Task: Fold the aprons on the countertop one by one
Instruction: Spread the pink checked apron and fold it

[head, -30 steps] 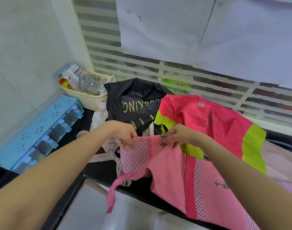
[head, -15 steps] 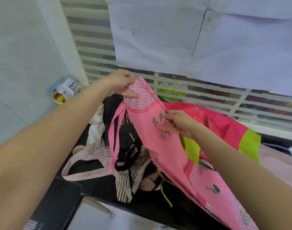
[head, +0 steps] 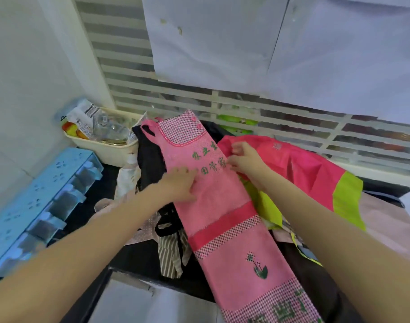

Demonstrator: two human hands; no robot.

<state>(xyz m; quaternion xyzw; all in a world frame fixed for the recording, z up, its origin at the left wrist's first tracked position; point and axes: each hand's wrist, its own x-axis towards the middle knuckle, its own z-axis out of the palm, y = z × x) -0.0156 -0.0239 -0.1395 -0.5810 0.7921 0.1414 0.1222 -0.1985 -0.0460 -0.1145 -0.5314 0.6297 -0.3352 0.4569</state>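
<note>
The pink apron (head: pixel 222 206) is laid lengthwise over the apron pile on the bench (head: pixel 138 259). It is pressed by the flat left hand (head: pixel 179 184); its right edge is pinched by the right hand (head: pixel 244 159).

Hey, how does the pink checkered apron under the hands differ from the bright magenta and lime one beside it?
The pink checkered apron lies as a long narrow strip; the magenta and lime apron sits rumpled in a heap. The pink checkered apron carries green lettering and checkered bands; the magenta and lime apron is solid colour blocks. The left hand presses flat on the pink one, while the right hand is at its edge. Both lie on the apron pile.
</note>
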